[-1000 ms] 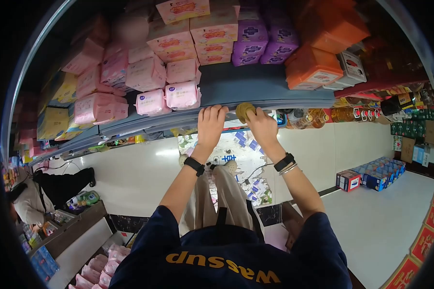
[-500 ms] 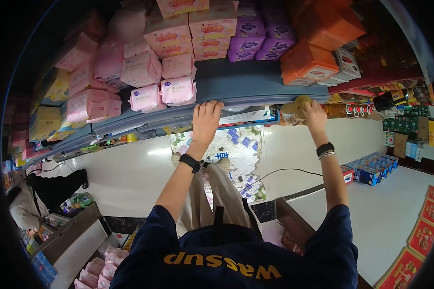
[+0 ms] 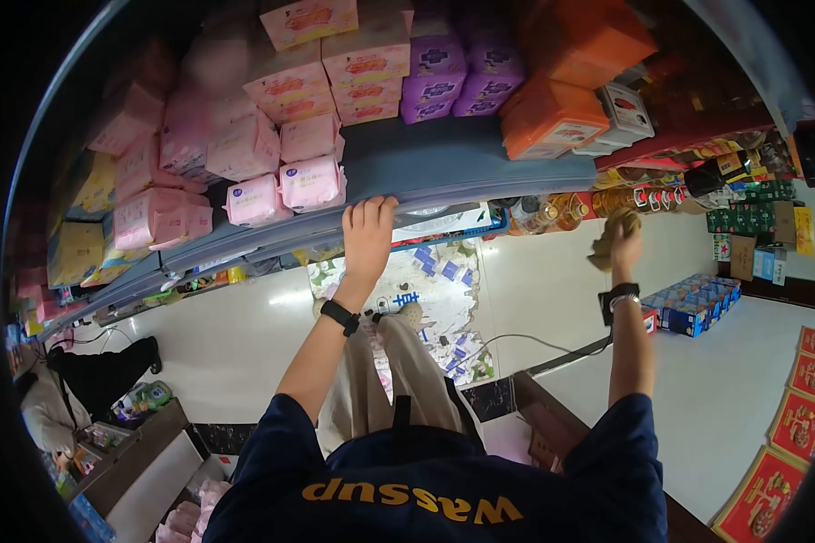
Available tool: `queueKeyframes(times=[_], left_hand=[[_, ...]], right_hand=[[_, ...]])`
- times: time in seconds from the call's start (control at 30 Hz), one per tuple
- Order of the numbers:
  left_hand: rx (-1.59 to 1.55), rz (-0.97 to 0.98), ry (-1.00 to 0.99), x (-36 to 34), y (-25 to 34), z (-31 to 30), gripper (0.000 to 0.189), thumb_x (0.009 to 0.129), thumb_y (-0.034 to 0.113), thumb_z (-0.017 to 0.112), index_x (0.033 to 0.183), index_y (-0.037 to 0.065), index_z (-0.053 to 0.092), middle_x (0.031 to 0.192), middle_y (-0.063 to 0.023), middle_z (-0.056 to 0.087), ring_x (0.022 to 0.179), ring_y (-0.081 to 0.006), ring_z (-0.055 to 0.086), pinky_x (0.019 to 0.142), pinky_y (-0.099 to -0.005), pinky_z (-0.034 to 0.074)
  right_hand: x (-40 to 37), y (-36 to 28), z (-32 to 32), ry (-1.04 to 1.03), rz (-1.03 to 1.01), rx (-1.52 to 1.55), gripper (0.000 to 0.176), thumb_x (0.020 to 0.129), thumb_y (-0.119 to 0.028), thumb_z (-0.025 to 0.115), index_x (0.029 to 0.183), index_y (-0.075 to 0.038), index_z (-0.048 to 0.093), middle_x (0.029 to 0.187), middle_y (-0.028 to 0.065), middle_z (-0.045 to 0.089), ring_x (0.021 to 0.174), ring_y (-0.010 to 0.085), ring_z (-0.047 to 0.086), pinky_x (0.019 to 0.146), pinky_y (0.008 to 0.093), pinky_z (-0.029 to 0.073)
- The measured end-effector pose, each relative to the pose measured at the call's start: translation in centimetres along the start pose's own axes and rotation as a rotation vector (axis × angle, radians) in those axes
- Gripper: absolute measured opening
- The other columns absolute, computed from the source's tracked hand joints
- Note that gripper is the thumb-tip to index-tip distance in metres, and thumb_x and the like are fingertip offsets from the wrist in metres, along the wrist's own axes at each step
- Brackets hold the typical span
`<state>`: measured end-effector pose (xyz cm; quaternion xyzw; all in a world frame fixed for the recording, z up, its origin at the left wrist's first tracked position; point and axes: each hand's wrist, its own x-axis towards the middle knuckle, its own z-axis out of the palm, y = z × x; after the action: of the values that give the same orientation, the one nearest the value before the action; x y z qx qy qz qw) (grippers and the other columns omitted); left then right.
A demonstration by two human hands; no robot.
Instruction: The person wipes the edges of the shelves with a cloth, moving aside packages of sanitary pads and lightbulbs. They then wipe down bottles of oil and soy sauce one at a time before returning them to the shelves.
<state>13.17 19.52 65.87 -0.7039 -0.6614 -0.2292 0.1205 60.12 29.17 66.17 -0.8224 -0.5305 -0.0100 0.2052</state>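
Note:
The grey-blue shelf (image 3: 407,149) runs across the upper part of the view. My left hand (image 3: 369,237) is closed over its front edge, fingers on top, just right of two small pink packs (image 3: 311,184). A crumpled olive-brown cloth (image 3: 603,253) is bunched in my right hand (image 3: 627,246), which is closed around it. That hand is off the shelf, over the floor beyond the shelf's right end; part of the cloth hangs down below the fingers.
Stacked pink packs (image 3: 244,145), purple packs (image 3: 436,77) and orange boxes (image 3: 552,118) stand on the shelf. Oil bottles (image 3: 570,210) line a lower level. Blue boxes (image 3: 693,308) sit on the right, red boxes (image 3: 801,425) farther right. A cable (image 3: 539,339) crosses the floor.
My right hand has left the shelf's front edge with the cloth, moving right and toward me. My left hand stays on the edge. The view has shifted slightly.

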Motion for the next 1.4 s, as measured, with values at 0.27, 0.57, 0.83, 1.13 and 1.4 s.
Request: queueKeyframes(times=[0.27,0.57,0.83,1.13,1.4], left_hand=[[-0.178,0.0,-0.06,0.5,0.5,-2.3,0.04,0.068,0.009,0.061,0.106,0.008,0.049,0.104,-0.0079,0.046,0.098,-0.0254,0.044,0.087,-0.0391,0.034],[-1.011,-0.403,-0.789,-10.7,0.0,-4.4,0.032,0.08,0.016,0.058,0.105,-0.002,0.049,0.09,-0.0161,0.056,0.08,-0.0275,0.055,0.072,-0.0334,0.044],[-0.935,-0.421,-0.697,-10.9,3.9,-9.7,0.025,0.08,0.018,0.059,0.094,-0.001,0.052,0.073,-0.0136,0.059,0.065,-0.0197,0.058,0.058,-0.0309,0.043],[-1.054,-0.391,-0.507,-5.9,15.2,-9.4,0.022,0.079,0.02,0.061,0.084,0.0,0.057,0.066,-0.0118,0.06,0.057,-0.0178,0.057,0.053,-0.0277,0.042],[-1.116,-0.222,-0.659,-1.8,34.8,-11.4,0.025,0.078,0.019,0.062,0.094,0.003,0.051,0.064,-0.0106,0.054,0.055,-0.0196,0.054,0.051,-0.0297,0.041]], right_hand=[[-14.7,-6.8,4.5,-0.023,-0.002,0.75,0.03,0.084,-0.024,0.053,0.1,0.001,0.057,0.085,0.0145,0.063,0.075,0.0218,0.06,0.068,0.033,0.046],[-35.8,-16.8,2.6,-0.673,0.526,1.136,0.034,0.083,-0.031,0.056,0.089,0.002,0.062,0.078,0.0059,0.062,0.07,0.01,0.055,0.064,0.025,0.045],[-33.7,-18.9,-2.4,-0.748,0.119,1.182,0.027,0.087,-0.02,0.052,0.103,0.002,0.053,0.091,0.0048,0.059,0.08,0.0084,0.052,0.071,0.0236,0.043],[-29.3,-8.9,-5.1,-0.458,0.174,1.255,0.02,0.086,-0.016,0.052,0.099,0.0,0.052,0.09,0.0088,0.058,0.081,0.013,0.053,0.072,0.0258,0.043],[-17.3,2.6,-14.1,-0.18,0.041,1.037,0.02,0.083,-0.009,0.049,0.097,0.004,0.045,0.098,0.0196,0.046,0.091,0.0307,0.047,0.081,0.0356,0.037]])
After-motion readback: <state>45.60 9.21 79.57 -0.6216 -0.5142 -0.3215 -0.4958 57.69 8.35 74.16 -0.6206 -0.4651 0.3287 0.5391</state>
